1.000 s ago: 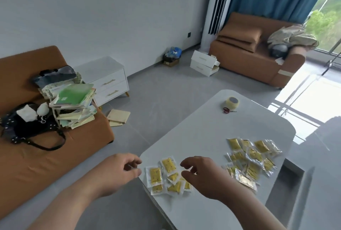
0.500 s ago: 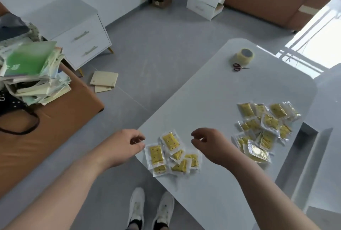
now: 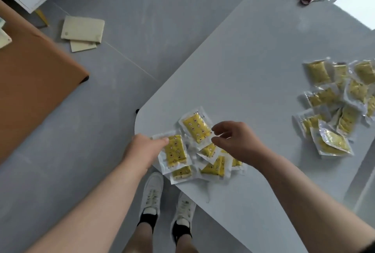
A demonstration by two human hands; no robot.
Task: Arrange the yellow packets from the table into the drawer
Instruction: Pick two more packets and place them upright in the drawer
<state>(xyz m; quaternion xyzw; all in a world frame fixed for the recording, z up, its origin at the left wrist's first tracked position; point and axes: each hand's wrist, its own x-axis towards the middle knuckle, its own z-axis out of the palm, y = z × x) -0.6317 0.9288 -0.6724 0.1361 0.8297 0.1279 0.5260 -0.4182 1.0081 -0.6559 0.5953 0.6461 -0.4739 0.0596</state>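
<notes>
Yellow packets (image 3: 194,129) are lying piled on the table (image 3: 243,70) between my hands. I'm starting pickup: left hand (image 3: 142,151) touching the nearest one, grip unclear; right hand (image 3: 235,141) hovering above, loosely curled, empty. Next I'm needing a pinch.

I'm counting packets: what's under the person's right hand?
Under the right hand lie yellow packets from the near pile; parts of a few stick out. Anything beneath the palm is covered, so they cannot all be counted.

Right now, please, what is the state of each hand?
Left hand: touches a yellow packet; whether it grips cannot be told.
Right hand: open, fingers loosely bent, holding nothing.
</notes>
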